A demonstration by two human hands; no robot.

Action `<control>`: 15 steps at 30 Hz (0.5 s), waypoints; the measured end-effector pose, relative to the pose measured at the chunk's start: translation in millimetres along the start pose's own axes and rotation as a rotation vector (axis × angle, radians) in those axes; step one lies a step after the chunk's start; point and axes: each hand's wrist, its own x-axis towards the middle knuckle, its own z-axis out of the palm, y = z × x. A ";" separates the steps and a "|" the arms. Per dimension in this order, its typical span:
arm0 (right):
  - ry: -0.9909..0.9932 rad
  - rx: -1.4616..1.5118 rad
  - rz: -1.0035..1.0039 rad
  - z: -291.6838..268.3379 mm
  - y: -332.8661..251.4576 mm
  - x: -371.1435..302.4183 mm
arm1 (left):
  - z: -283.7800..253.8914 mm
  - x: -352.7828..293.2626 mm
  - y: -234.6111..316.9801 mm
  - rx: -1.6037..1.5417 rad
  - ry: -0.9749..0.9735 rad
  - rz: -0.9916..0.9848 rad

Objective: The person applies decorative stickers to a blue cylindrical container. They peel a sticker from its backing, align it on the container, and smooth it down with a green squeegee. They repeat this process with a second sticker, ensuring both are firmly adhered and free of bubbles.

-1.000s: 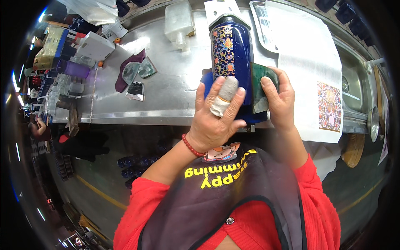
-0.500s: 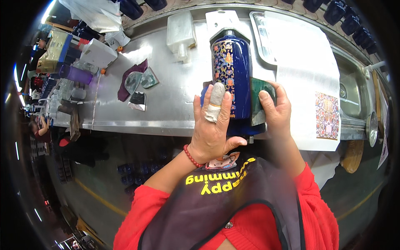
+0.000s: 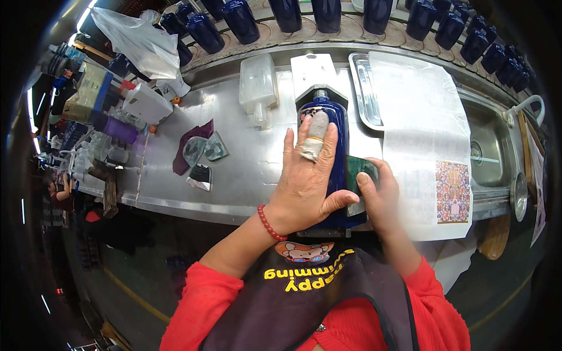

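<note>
A glossy dark-blue bottle (image 3: 341,131) lies on its back on the metal table, neck pointing away from me. My left hand (image 3: 304,190) rests flat along its front with fingers spread, hiding most of the coloured floral pattern there. Grey-white wrapping covers one finger. At the bottle's right side, my right hand (image 3: 380,196) grips a flat green scraper (image 3: 355,171) between thumb and fingers. The scraper's edge is against or very near the bottle; which of the two I cannot tell. A grey holder (image 3: 321,92) surrounds the neck end.
A white sheet (image 3: 418,152) with a floral print lies to the right, overlapping a metal tray (image 3: 364,93). Beyond is a sink (image 3: 489,146). Left are a clear plastic container (image 3: 257,82) and purple and green scraps (image 3: 196,146). Blue bottles (image 3: 326,16) line the back.
My left hand has slid up the bottle toward its neck, covering pattern that showed before. My right hand keeps the scraper at the bottle's side. The whole view has tilted upward.
</note>
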 end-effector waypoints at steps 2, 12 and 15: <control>-0.005 -0.009 0.024 -0.6 -0.9 -0.2 | -5.0 9.6 -7.9 -0.075 0.043 -0.040; 0.018 -0.068 -0.119 0.7 -2.3 2.0 | -3.5 43.3 2.6 0.100 0.000 0.053; -0.003 0.043 -0.031 -0.8 -2.4 3.1 | -13.6 38.7 12.4 0.033 0.008 0.082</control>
